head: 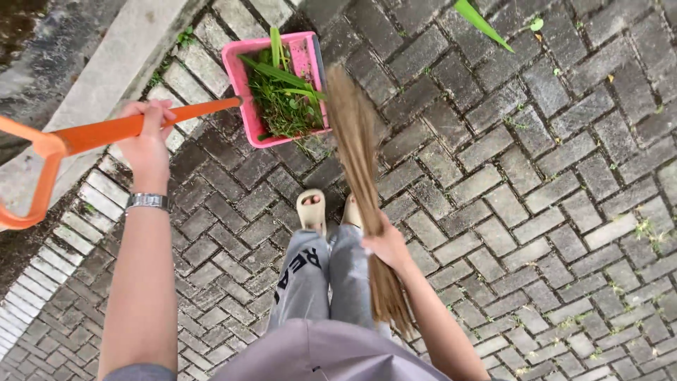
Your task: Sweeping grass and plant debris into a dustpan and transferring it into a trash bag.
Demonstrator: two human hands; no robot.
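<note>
My left hand (147, 144) grips the orange handle (106, 130) of a pink dustpan (243, 85), which rests on the brick paving ahead of my feet. Green grass and leaves (285, 99) fill the dustpan. My right hand (386, 243) holds a brown stick broom (356, 155) near its middle, with the bristle end lying beside the dustpan's right edge. A metal watch (147, 201) sits on my left wrist.
Grey herringbone brick paving (536, 212) spreads all around, with small weeds in the joints. A concrete kerb (92, 77) runs along the left, with wet dark ground beyond it. A green leaf (483, 22) lies at the top. My sandalled feet (312, 209) stand below the dustpan.
</note>
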